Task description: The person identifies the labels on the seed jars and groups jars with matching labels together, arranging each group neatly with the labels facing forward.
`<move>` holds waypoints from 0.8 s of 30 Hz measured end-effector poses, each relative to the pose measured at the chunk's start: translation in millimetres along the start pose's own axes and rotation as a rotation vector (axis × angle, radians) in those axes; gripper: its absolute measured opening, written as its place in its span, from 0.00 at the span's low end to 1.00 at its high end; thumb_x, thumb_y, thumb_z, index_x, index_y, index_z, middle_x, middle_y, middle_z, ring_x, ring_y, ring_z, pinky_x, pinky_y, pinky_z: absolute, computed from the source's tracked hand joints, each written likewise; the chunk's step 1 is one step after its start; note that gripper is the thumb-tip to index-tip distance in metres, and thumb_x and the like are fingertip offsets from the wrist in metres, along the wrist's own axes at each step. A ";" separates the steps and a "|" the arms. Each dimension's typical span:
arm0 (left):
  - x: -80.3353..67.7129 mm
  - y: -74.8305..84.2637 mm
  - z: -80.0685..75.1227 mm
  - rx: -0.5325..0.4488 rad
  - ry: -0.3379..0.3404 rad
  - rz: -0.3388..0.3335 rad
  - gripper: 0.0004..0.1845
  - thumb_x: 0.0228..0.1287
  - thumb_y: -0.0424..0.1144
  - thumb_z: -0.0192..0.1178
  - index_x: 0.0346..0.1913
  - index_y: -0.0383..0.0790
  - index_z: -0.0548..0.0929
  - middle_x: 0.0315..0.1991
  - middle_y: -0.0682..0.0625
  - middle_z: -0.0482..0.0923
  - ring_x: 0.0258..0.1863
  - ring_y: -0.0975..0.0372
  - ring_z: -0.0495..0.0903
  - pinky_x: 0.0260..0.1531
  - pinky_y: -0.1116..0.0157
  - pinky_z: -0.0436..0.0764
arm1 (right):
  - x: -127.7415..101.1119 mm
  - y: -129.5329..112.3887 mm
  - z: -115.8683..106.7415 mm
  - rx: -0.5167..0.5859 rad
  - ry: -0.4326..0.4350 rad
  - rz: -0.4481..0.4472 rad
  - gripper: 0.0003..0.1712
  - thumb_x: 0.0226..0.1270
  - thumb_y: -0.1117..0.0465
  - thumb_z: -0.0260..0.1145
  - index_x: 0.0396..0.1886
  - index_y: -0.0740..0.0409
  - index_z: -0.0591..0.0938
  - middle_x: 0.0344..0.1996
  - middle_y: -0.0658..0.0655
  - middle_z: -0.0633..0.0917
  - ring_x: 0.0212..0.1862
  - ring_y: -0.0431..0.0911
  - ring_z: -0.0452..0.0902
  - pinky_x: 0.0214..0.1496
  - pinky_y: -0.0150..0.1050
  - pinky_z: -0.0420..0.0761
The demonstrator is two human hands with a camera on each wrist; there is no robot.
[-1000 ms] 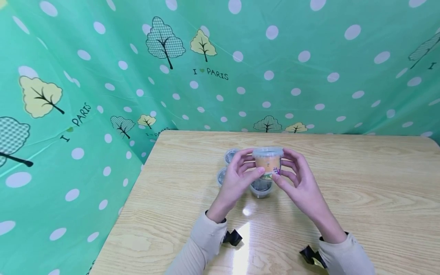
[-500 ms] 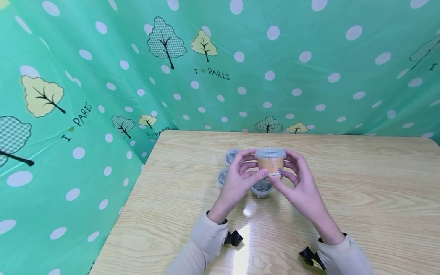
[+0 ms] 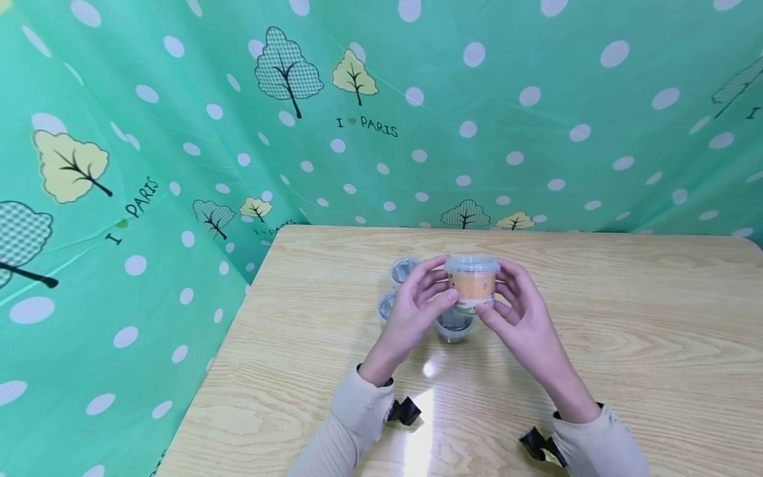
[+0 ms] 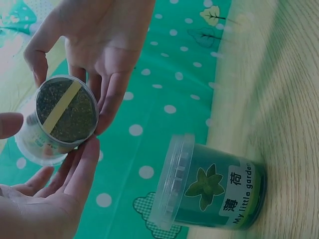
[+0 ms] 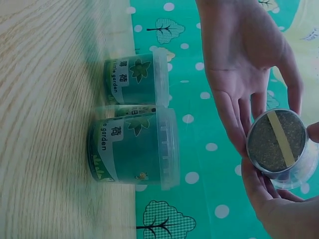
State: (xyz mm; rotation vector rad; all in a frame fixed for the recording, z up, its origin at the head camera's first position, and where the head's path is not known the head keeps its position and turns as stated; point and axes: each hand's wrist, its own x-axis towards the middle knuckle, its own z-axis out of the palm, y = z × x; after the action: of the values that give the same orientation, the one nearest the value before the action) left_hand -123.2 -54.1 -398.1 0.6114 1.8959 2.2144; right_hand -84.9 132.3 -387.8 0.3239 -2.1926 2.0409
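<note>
I've got the orange tub (image 3: 472, 283) lifted off the surface (image 3: 626, 344), my left hand (image 3: 414, 306) and right hand (image 3: 524, 318) curled round its sides. Lid on, dark soil showing through the bottom. Next, I judge, calls for a steady set-down among the green tubs (image 5: 133, 147).

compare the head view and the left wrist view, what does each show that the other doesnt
Only the head view shows the orange side of the small lidded plastic cup held above the wooden table, and the beige sleeves.

Only the left wrist view shows that cup's underside, dark and grainy with a pale strip, and a green cup's mint-leaf label.

Both show the left hand and right hand gripping the cup.
</note>
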 end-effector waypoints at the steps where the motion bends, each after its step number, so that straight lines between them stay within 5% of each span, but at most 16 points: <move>1: 0.0 0.2 0.0 0.003 0.000 0.000 0.32 0.66 0.34 0.61 0.72 0.40 0.65 0.65 0.35 0.71 0.61 0.50 0.75 0.64 0.57 0.77 | 0.0 0.1 -0.1 0.001 -0.002 0.000 0.39 0.66 0.75 0.63 0.73 0.66 0.58 0.64 0.62 0.67 0.61 0.39 0.70 0.60 0.21 0.75; 24: 0.8 2.1 2.0 0.022 0.096 -0.015 0.31 0.63 0.30 0.65 0.69 0.42 0.69 0.61 0.40 0.76 0.58 0.54 0.77 0.59 0.60 0.80 | 1.3 4.6 -1.3 -0.065 0.021 -0.016 0.41 0.64 0.70 0.69 0.73 0.63 0.60 0.63 0.58 0.70 0.61 0.41 0.70 0.60 0.22 0.76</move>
State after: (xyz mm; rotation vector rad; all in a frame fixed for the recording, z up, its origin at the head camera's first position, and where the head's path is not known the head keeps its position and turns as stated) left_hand -122.8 -52.5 -395.7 0.5007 1.9664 2.2546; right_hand -87.3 133.9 -391.9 0.3108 -2.2308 1.9512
